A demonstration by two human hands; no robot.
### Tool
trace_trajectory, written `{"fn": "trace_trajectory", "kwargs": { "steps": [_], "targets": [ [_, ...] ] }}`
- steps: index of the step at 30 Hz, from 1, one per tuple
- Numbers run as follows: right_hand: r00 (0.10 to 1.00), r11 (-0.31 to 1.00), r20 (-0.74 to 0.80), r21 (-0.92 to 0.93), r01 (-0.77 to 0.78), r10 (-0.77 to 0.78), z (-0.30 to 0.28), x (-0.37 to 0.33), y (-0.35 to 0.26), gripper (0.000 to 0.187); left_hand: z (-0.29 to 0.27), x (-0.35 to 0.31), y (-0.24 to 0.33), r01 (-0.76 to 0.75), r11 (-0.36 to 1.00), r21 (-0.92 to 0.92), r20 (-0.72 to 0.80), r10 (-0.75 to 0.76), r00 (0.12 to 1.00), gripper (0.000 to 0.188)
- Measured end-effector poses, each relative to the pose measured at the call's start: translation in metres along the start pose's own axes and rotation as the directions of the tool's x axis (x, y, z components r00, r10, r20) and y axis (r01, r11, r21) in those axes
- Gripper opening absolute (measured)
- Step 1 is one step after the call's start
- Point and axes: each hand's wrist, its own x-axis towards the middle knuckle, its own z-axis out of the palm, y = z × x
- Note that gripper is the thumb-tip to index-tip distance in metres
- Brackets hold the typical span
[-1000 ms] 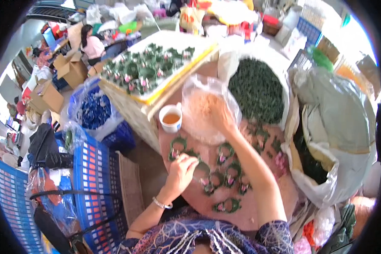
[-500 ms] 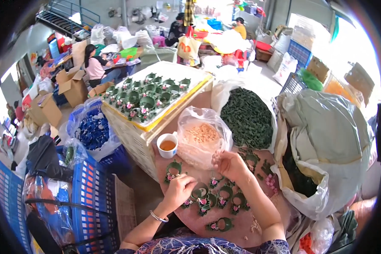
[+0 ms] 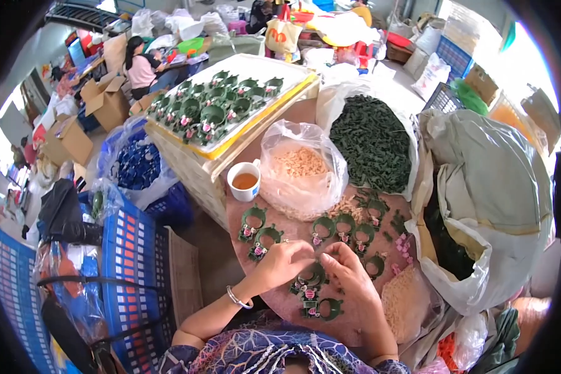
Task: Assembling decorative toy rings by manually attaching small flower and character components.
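Note:
My left hand (image 3: 287, 265), with a bracelet on its wrist, and my right hand (image 3: 349, 269) meet above the pinkish round table (image 3: 243, 246), fingertips nearly touching. Both sets of fingers are pinched; whatever sits between them is too small to make out. Just below my hands is a green ring-shaped piece (image 3: 315, 274) with pink flowers. Beside my left hand lies another green ring piece (image 3: 268, 237), and several more sit beyond my fingers. Past them stands a clear plastic bag (image 3: 302, 163) of small pale pieces.
A white cup (image 3: 244, 182) of brown liquid stands at the table's left edge. Behind it, a white foam board (image 3: 243, 68) bears rows of flowered rings. At right are a sack of dark green pieces (image 3: 371, 143) and a large grey sack (image 3: 489, 187). Blue crates (image 3: 131, 268) stand left.
My right hand has come back from the plastic bag toward me. My left hand has moved right, and the two now meet over the green rings. The whole view has tilted down.

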Motion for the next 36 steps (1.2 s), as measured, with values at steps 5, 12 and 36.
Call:
{"fn": "trace_trajectory", "kwargs": {
  "steps": [5,12,36],
  "targets": [
    [0.994,0.969,0.108,-0.246,0.027,0.0,-0.006,0.003,0.004,0.023,0.007,-0.002,-0.009,0.129,0.976,-0.173,0.007,-0.129,0.992,0.026],
    [0.981,0.971,-0.161,-0.229,0.067,-0.105,0.012,0.013,-0.016,0.024,0.005,0.002,-0.018,0.23,0.739,-0.633,-0.032,-0.322,0.946,0.038],
    [0.955,0.96,-0.247,0.184,0.211,-0.162,0.009,-0.007,0.031,0.015,0.027,-0.031,-0.029,0.265,-0.093,-0.96,0.28,-0.304,0.91,0.036]
  ]
}}
